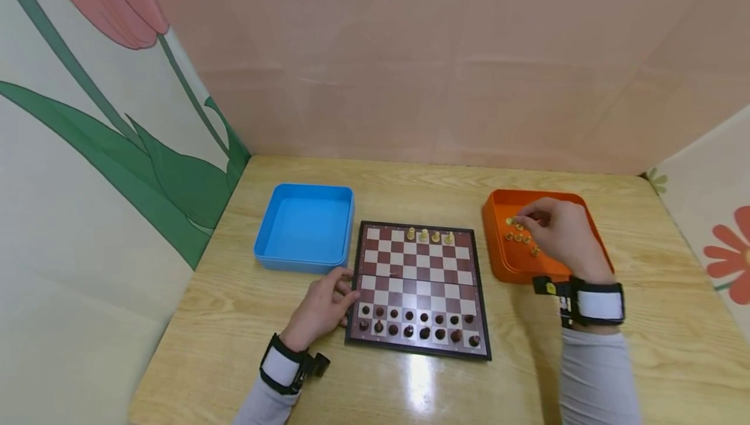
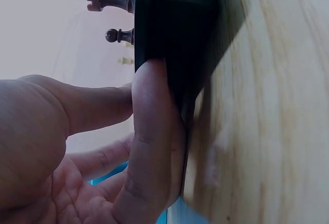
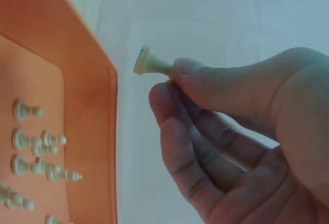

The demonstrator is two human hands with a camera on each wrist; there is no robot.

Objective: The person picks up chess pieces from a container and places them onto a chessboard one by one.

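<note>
A small chessboard [image 1: 418, 288] lies at mid-table. Dark pieces [image 1: 416, 324] fill its two near rows, and several pale pieces [image 1: 430, 236] stand on the far row. My left hand [image 1: 325, 304] rests against the board's left edge [image 2: 169, 44], thumb and fingers pressing on it. My right hand [image 1: 553, 230] hovers over the orange tray [image 1: 500, 265] and pinches a pale chess piece [image 3: 150, 63] between thumb and fingertips. More pale pieces [image 3: 36, 152] lie loose in the tray.
A blue tray [image 1: 305, 226] sits left of the board with nothing in it. Pink and floral panels wall in the wooden table [image 1: 234, 321] on three sides.
</note>
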